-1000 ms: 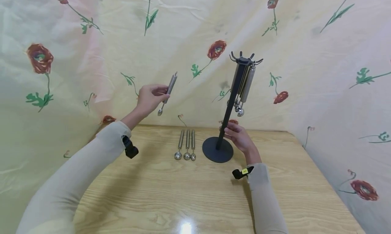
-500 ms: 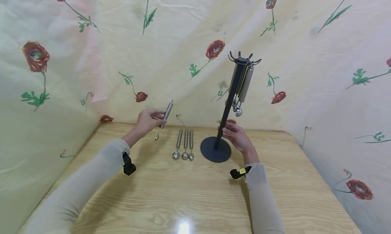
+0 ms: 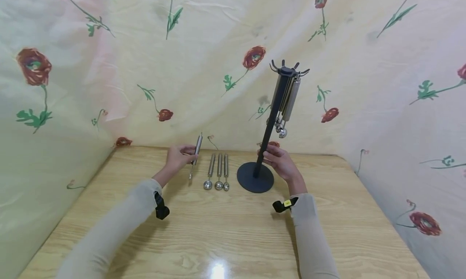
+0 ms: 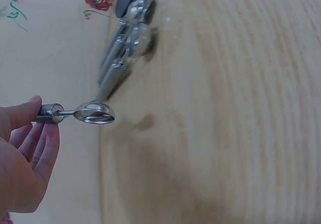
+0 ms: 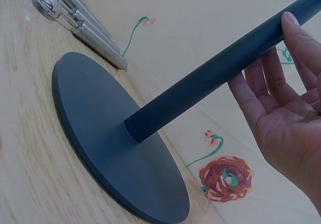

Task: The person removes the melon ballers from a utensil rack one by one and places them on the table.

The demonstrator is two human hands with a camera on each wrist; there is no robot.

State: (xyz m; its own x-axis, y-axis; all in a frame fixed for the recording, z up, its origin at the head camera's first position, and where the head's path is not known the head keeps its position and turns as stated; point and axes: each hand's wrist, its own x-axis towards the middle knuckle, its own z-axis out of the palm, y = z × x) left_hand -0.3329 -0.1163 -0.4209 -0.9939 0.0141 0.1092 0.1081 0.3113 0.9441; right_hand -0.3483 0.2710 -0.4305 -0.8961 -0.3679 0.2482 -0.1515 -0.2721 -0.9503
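Above the table's back left, my left hand (image 3: 176, 159) pinches a steel melon baller (image 3: 198, 145) by its cylindrical handle, thumb against fingers. The handle tilts upward, and the small oval scoop (image 4: 94, 114) points down, apart from the tabletop. My right hand (image 3: 283, 163) grips the lower pole of a black hook stand (image 3: 267, 139), its thumb on one side and fingers on the other in the right wrist view. From the stand's hooks hang several steel scoops (image 3: 292, 99), partly hidden behind the pole.
Three more melon ballers (image 3: 219, 170) lie side by side on the wooden table (image 3: 233, 226), heads toward me, between the left hand and the stand's round base (image 3: 251, 182). A flowered cloth (image 3: 204, 68) covers the wall behind the table.
My left hand has come down with the melon baller, from high against the cloth to just above the tabletop beside the three lying ones. The right hand keeps its grip on the pole.
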